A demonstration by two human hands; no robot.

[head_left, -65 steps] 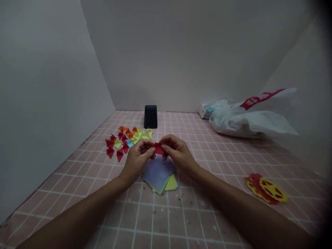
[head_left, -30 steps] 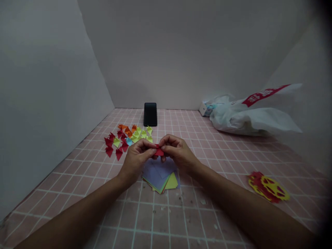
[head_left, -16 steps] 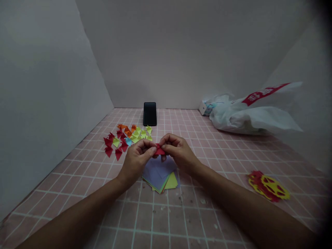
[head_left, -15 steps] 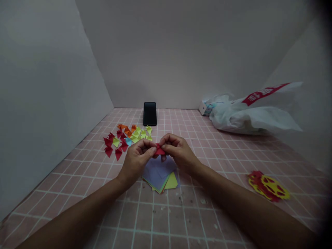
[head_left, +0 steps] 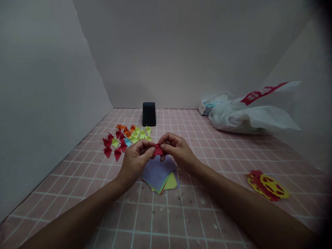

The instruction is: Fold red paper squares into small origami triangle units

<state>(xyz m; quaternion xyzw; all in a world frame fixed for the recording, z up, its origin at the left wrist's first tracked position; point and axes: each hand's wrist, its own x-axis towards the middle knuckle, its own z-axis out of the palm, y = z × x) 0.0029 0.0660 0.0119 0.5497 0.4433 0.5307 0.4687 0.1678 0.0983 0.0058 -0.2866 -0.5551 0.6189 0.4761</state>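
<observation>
A small folded piece of red paper is held up between my two hands. My left hand pinches its left side with thumb and fingers. On the right side, my right hand grips its upper edge the same way. Below them lies a fanned stack of coloured paper sheets, lilac on top with green and yellow edges showing. Beyond my left hand sits a group of small folded paper cranes in red, orange, yellow and blue; the hand hides part of the group.
A black phone-like slab leans near the back wall. At the back right lie a white plastic bag and a small box. Red and yellow paper cutouts rest at the right on the pink checked tabletop.
The red paper has tilted a little, so more of its face shows between my fingertips. Both hands keep nearly the same place and grip.
</observation>
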